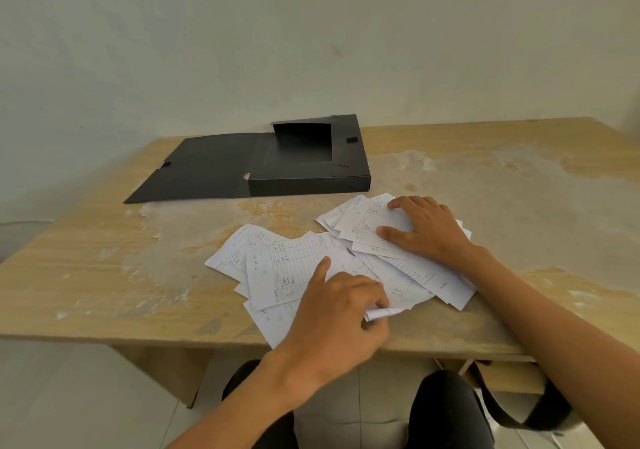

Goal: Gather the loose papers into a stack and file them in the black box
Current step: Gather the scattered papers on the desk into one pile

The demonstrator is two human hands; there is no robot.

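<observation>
— Nearest item?
— Left hand (337, 313), grip clenched on the curled edge of one sheet, forefinger extended across the loose papers (294, 268).
— Right hand (427, 230)?
— Grip released; palm and fingers flat, pressing the right part of the same overlapping spread.
— Papers' location?
— Near edge of the worn wooden table (104, 240), fanned, unstacked.
— Black box (308, 164)?
— Further back, apart from the papers, lid open flat to its left, interior showing.

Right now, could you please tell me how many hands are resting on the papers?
2. The left hand pinches a curled sheet at the near edge of the papers; the right hand lies flat on the far right pile. None seems hidden.
</observation>
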